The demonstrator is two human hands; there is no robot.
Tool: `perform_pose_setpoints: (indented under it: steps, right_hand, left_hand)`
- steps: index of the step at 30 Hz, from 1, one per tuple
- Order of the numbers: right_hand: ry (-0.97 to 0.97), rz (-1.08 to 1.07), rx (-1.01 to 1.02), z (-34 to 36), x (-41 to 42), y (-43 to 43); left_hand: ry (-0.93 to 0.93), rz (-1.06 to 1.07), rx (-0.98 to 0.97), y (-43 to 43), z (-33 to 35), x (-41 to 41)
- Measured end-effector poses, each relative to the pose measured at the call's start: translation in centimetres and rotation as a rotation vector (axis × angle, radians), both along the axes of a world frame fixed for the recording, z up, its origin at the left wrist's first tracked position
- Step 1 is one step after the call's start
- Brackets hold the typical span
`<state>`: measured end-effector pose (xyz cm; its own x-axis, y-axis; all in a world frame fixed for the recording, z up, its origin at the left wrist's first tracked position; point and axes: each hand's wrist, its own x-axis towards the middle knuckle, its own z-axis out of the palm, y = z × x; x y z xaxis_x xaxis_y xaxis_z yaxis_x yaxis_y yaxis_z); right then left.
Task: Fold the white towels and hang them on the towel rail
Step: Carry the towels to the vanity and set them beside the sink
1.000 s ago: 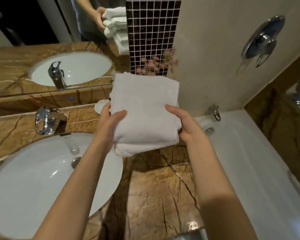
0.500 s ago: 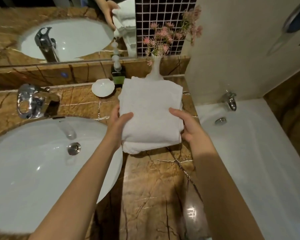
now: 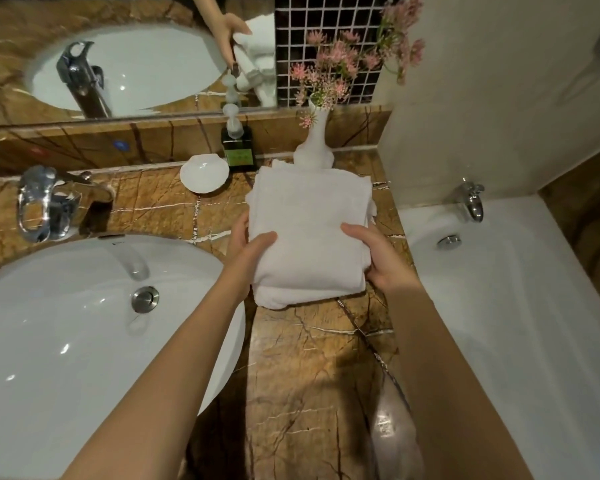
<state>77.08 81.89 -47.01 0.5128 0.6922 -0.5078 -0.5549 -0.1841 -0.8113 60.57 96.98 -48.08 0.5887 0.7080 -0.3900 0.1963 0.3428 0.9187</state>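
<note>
Head view, looking down on a brown veined marble counter (image 3: 309, 375). Grips a folded stack of white towels (image 3: 309, 220) from both sides: left hand (image 3: 246, 251) clamped on the left edge, thumb lying across the top layer, fingers hidden underneath; right hand (image 3: 381, 261) clamped on the right edge the same way, thumb on top, fingers wrapped round the side and under. Holds the stack flat over the counter, between the white sink (image 3: 66, 341) on the left and the bathtub (image 3: 499, 306) on the right; cannot tell whether the underside touches the marble or hangs just above it. Shows at least two thick folded layers at the near edge, the lower one sticking out a little toward the camera. Covers the foot of a white vase (image 3: 314, 147) of pink flowers (image 3: 340, 67) with the far edge. Just left of the vase, against the backsplash, a dark soap bottle (image 3: 238, 150) with a pump, and beside that a small white dish (image 3: 204, 173). Chrome tap (image 3: 45, 202) behind the sink, chrome spout (image 3: 471, 202) at the head of the bathtub. In the mirror (image 3: 136, 74) above, a reflected hand and white towels.
</note>
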Motion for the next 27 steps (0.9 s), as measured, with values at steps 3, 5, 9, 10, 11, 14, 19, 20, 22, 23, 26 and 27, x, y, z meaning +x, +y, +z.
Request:
perform_pose_setpoints:
  steps: [3, 5, 9, 10, 11, 14, 19, 20, 22, 23, 26, 27]
  right_hand:
    - [-0.059, 0.028, -0.057, 0.0, -0.1, -0.2]
    - [-0.091, 0.036, -0.08, 0.1, -0.2, -0.4]
    - [-0.129, 0.023, -0.097, 0.7, -0.6, -0.6]
    - [-0.136, 0.017, -0.104, 0.9, -0.7, -0.7]
    - [-0.141, 0.008, -0.113, 1.0, -0.8, -0.7]
    - [-0.164, -0.026, -0.139, 1.7, -1.2, -0.9]
    - [-0.47, -0.128, -0.357, 3.1, -2.6, -0.6]
    - [-0.672, -0.147, -0.47, 3.4, -3.1, -0.7]
    - [-1.069, -0.104, -0.545, 4.4, -4.8, -0.9]
    - [-1.204, -0.015, -0.511, 5.0, -5.9, -0.8]
    - [-1.428, 0.445, -0.436, 5.9, -8.6, 0.3]
    - [-1.485, 0.571, -0.457, 5.7, -9.1, 0.7]
  left_hand:
    - [0.032, -0.011, 0.015, 0.1, -0.4, -0.3]
    - [0.057, -0.008, 0.038, 0.1, -0.5, -0.5]
    - [0.074, -0.017, 0.058, 0.0, 0.1, -0.4]
    - [0.078, -0.016, 0.069, 0.0, 0.3, -0.4]
    - [0.087, -0.018, 0.087, 0.0, 0.4, -0.5]
    - [0.108, -0.044, 0.144, 0.0, 0.7, -0.7]
    - [0.176, -0.16, 0.162, 0.4, 1.6, -1.4]
    - [0.191, -0.173, 0.163, 0.3, 1.9, -1.5]
    - [0.22, -0.172, 0.174, 0.2, 2.3, -1.6]
    - [0.228, -0.167, 0.183, 0.1, 2.6, -1.7]
    - [0.269, -0.166, 0.237, -0.3, 3.4, -2.1]
    - [0.281, -0.169, 0.256, -0.4, 3.7, -2.2]
